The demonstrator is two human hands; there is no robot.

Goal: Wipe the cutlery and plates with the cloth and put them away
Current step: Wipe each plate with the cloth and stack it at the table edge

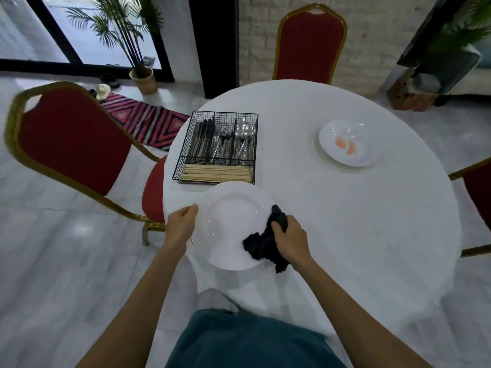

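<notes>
Head view: white plate [231,221] overhanging the near left edge of the round table [345,221], its left rim gripped by the left hand [182,225], thumb on top. Right hand [291,236], fingers closed round a bunched black cloth [265,243], presses it against the plate's right rim. Just beyond stands the wire cutlery basket [187,144]. A second plate [366,144], smeared orange, lies well apart at far right.

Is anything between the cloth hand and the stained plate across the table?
Nothing visible does. The right hand, gripping the cloth on the near plate, has only bare tablecloth toward the stained plate; the cutlery basket sits off left.
</notes>
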